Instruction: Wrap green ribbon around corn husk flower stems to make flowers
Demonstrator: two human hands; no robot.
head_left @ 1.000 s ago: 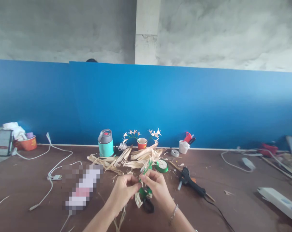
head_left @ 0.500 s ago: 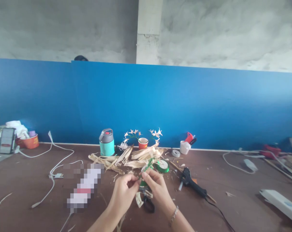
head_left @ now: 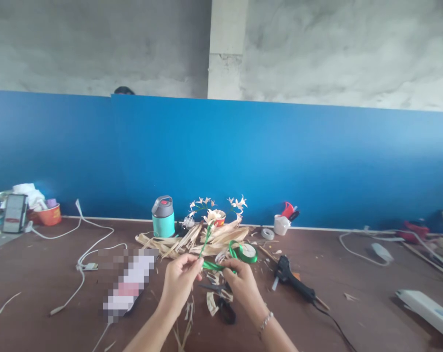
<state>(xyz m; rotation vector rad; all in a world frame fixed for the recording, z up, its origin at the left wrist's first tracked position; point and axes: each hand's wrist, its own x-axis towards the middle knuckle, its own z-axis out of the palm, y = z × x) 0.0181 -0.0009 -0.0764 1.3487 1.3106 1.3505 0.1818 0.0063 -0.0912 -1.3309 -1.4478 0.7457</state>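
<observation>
My left hand [head_left: 182, 279] pinches the lower end of a thin green stem [head_left: 207, 240], which stands upright with a pale flower [head_left: 213, 215] at its top. From the stem a green ribbon [head_left: 213, 266] runs across to my right hand [head_left: 242, 283], whose fingers are closed on it. Beyond my right hand lies the spool of green ribbon [head_left: 248, 252], with a loop of ribbon rising at its left side. Black-handled scissors [head_left: 227, 311] lie on the table below and between my hands, beside scraps of dried husk [head_left: 211, 304].
Dried husks [head_left: 223, 234] are heaped behind my hands. A turquoise flask [head_left: 163, 224] and a white cup of tools [head_left: 281, 225] stand farther back. A black glue gun [head_left: 294, 278] with its cord lies right. A pixelated white object [head_left: 130, 283] and white cables [head_left: 82, 259] lie left.
My hands have moved apart, drawing the green ribbon out between them. The stem with its flower now stands up from my left hand.
</observation>
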